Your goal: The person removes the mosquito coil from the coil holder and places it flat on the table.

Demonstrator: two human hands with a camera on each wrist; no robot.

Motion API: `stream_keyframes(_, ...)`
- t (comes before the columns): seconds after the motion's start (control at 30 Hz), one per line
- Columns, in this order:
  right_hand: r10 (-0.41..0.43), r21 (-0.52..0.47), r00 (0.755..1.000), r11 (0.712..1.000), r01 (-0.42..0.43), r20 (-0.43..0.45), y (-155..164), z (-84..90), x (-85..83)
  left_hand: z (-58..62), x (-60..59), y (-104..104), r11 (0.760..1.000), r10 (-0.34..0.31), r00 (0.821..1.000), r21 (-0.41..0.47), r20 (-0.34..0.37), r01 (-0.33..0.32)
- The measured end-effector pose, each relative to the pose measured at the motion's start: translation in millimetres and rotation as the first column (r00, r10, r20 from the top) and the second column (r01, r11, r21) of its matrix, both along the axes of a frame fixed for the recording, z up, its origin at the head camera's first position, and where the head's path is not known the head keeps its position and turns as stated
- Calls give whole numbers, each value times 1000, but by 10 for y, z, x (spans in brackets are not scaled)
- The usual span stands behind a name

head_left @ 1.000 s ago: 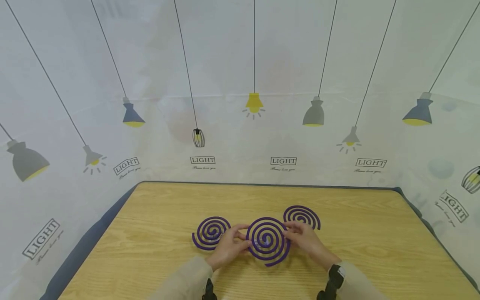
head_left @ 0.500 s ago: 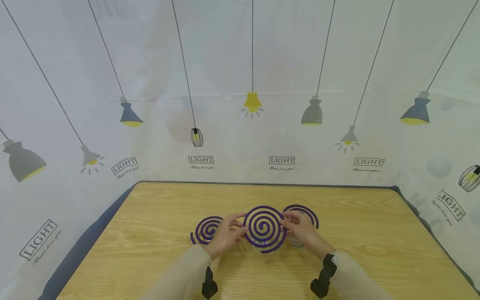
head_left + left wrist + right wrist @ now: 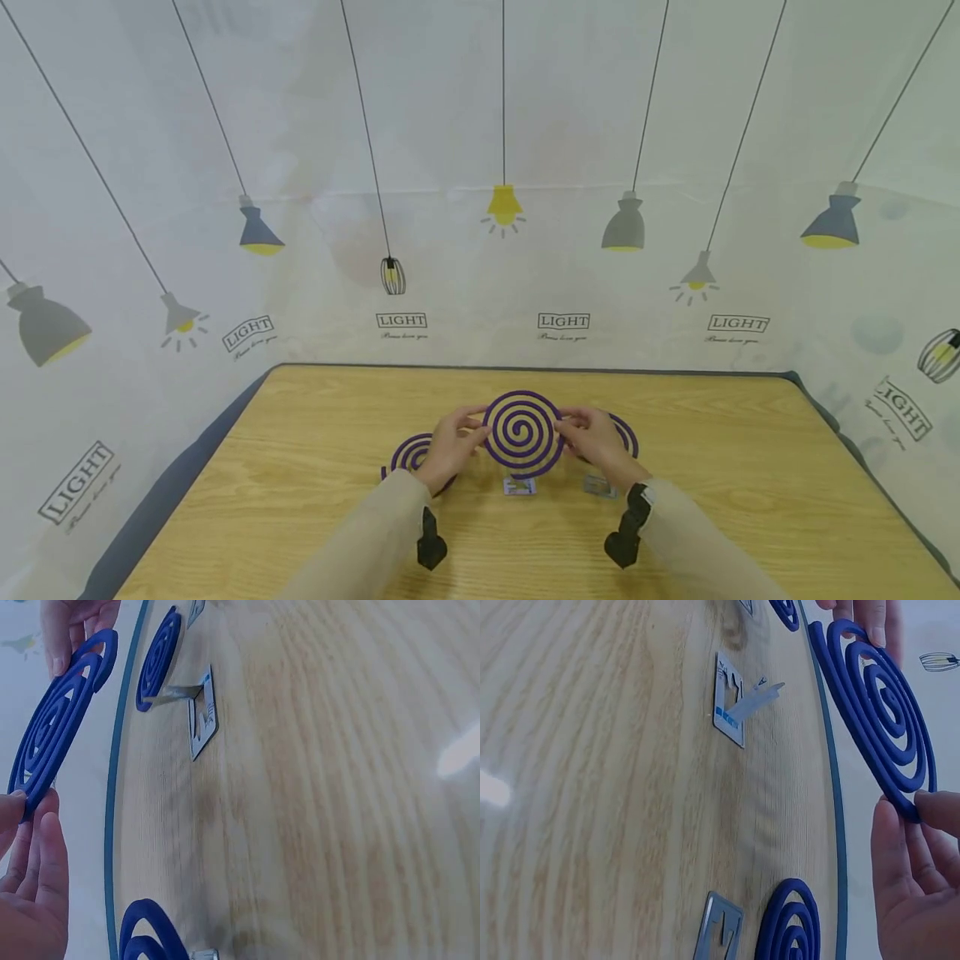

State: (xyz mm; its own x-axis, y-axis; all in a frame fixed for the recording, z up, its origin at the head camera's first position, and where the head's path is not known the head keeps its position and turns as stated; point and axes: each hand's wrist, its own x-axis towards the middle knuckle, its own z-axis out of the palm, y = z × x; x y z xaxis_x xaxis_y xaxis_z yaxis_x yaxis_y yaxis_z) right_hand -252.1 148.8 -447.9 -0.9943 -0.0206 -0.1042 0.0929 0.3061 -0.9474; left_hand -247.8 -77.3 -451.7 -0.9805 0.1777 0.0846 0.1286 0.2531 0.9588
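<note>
My left hand (image 3: 452,450) and right hand (image 3: 602,443) pinch opposite edges of a purple mosquito coil (image 3: 521,432), which looks blue in the wrist views. Raised off the table, the coil faces the head camera, tilted up. Beneath it stands a small metal coil stand (image 3: 202,720) with an upright tongue, apart from the coil as both wrist views show. A second coil (image 3: 412,455), partly behind the left hand, is at the left. On the right, a third coil (image 3: 628,435) is largely hidden by the right hand, with a metal stand (image 3: 600,486) in front of it.
Everything is on a wood-grain table (image 3: 315,483) with a dark blue edge. A pale curtain (image 3: 450,217) printed with lamps encloses its back and sides. Black wrist straps (image 3: 431,542) with camera mounts hang below both sleeves.
Both hands have carried the pinched coil upward in the head view, away from me. The metal stand under it now shows below its lower edge, and the right-hand stand has come into sight.
</note>
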Motion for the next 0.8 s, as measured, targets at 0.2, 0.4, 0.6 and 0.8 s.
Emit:
stream_keyframes(0.2,-28,-15,999,999,28,22,-26,-12,-119,-104,-152,59,996,90,995,12,-40,-90)
stream_keyframes(0.4,-42,-45,999,998,43,29,-24,-45,-174,-139,-219,109,991,135,989,20,-67,-134)
stream_keyframes(0.6,-71,-77,997,994,73,26,-4,-96,-207,-169,-258,153,988,153,984,7,-97,-153)
stream_keyframes(0.8,-102,-86,995,991,103,11,-24,-152,-244,-184,-282,206,979,205,973,19,-108,-205)
